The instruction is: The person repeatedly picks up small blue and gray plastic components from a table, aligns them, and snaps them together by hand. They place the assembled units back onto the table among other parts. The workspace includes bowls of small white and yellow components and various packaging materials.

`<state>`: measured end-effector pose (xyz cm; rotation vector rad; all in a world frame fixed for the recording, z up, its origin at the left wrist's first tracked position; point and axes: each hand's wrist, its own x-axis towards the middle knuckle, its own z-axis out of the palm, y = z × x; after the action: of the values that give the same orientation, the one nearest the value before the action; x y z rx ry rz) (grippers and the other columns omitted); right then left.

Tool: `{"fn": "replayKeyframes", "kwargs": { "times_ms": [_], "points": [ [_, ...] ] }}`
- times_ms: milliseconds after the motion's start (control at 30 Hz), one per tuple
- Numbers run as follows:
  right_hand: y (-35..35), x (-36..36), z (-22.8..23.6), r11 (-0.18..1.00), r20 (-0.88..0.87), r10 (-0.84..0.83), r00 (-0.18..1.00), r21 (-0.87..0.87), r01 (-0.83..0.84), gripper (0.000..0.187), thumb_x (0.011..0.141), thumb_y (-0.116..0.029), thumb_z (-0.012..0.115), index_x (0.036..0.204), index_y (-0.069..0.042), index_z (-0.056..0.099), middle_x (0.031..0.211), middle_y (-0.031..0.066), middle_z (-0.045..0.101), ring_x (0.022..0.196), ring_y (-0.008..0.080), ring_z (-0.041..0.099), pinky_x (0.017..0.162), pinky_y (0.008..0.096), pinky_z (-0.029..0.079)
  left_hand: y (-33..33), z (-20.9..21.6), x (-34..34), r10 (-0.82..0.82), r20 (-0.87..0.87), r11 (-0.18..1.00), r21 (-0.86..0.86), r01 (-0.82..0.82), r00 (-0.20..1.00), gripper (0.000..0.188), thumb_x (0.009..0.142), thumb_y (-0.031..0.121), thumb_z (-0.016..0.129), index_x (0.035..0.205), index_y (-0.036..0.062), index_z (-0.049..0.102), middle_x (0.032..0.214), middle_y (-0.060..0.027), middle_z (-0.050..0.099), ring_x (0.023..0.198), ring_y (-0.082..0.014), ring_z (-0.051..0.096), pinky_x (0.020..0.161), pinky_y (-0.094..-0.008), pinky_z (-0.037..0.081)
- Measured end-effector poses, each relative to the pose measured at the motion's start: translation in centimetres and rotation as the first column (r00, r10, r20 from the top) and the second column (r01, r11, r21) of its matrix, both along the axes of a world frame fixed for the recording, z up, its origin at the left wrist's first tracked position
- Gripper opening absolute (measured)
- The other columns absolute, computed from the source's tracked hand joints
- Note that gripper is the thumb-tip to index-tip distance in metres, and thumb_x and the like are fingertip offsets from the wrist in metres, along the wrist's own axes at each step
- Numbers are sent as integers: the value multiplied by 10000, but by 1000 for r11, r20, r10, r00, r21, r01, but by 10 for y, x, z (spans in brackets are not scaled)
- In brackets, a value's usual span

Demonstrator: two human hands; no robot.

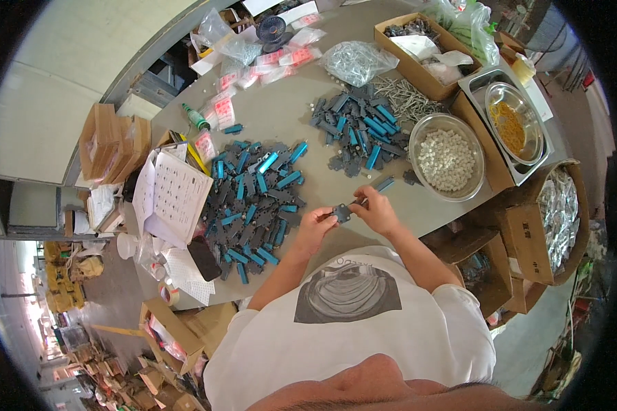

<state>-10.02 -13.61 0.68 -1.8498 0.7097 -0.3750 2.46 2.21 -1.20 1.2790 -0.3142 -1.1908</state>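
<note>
free: bare table (301, 113) | blocked: left parts heap (253, 198), right steel bowl (448, 156)

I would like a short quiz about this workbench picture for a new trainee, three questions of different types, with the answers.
1. True or false: both hands hold one small dark part above the table.
2. What fills the round steel bowl to the right of the hands? A) white round pieces B) blue bars C) paper sheets
3. Fill in: the big pile beside the left hand is made of dark grey and ____ parts.

Key
1. True; the right hand also seems to hold a thin tool, too small to tell.
2. A; white pieces.
3. blue
</note>
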Motion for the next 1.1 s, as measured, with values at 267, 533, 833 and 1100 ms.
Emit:
{"fn": "replayKeyframes", "kwargs": {
  "times_ms": [267,533,833,1100],
  "points": [
    [-12,-4,0,897,-54,233,971,397,-194,302,869,-285,611,775,1,643,628,57,582,583,131,540,546,291,433,5,8,0,26,-32,995,-91,-29,999,272,853,80,596,1099,-34,574,954,-53,605,827,-106,573,759,-240,490],
    [-3,-2,-23,915,107,191,976,339,-217,312,879,-275,598,743,2,637,591,51,556,551,119,493,517,291,403,11,-4,2,44,-160,996,-70,-56,986,251,846,36,574,1091,-18,584,970,-56,614,857,-145,596,773,-282,492],
    [-68,-33,-83,769,-441,-321,838,-638,-42,356,874,-133,515,1221,-57,482,1268,149,477,1154,313,472,941,422,421,6,4,90,697,120,716,-168,-677,707,325,876,122,605,1129,-44,484,1058,-98,545,965,-198,566,904,-315,487],
    [-63,-50,-86,789,-576,-299,761,-597,-142,402,822,-47,538,1213,-36,442,1143,177,476,989,335,548,835,403,481,-90,-29,11,-116,831,990,142,-7,544,206,846,202,616,975,41,626,968,-111,635,916,-248,603,800,-340,475]
  ]
}}
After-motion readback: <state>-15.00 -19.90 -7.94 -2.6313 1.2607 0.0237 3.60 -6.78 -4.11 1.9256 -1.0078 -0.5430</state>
